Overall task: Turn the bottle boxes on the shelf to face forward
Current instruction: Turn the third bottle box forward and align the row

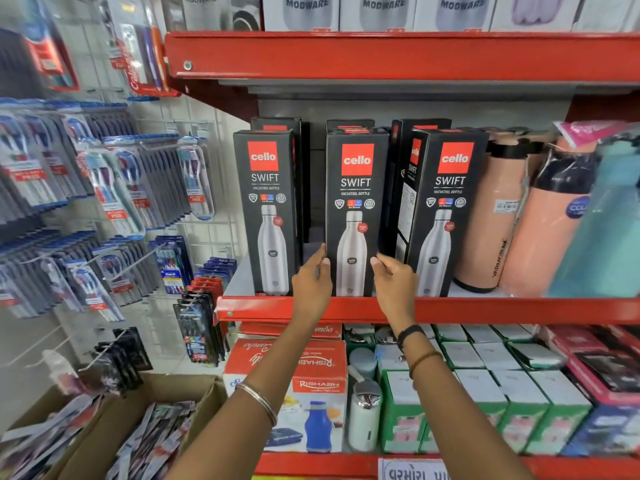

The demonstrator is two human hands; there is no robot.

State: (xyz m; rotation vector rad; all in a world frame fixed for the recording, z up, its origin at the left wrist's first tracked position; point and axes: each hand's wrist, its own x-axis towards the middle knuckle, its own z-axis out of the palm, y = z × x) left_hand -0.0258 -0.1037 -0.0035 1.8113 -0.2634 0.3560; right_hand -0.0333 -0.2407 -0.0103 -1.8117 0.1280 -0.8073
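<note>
A: Scanning big to small. Red shelf runs from centre out to 3 o'clock. Three black bottle boxes stand upright along its front edge.

B: Facing?

A: Left box and middle box show their printed fronts square on. Right box stands turned, front and one side panel both showing. More black boxes stand behind each.

B: Neighbours?

A: Peach flasks at 3 o'clock, just beside the right box. Toothbrush packs hang at 9 o'clock.

B: Hands?

A: Both at the middle box, low on it. Left hand has its fingers wrapped on the box's left edge. Right hand pinches the right edge, thumb in front. The box is clasped between them, base on the shelf.
</note>
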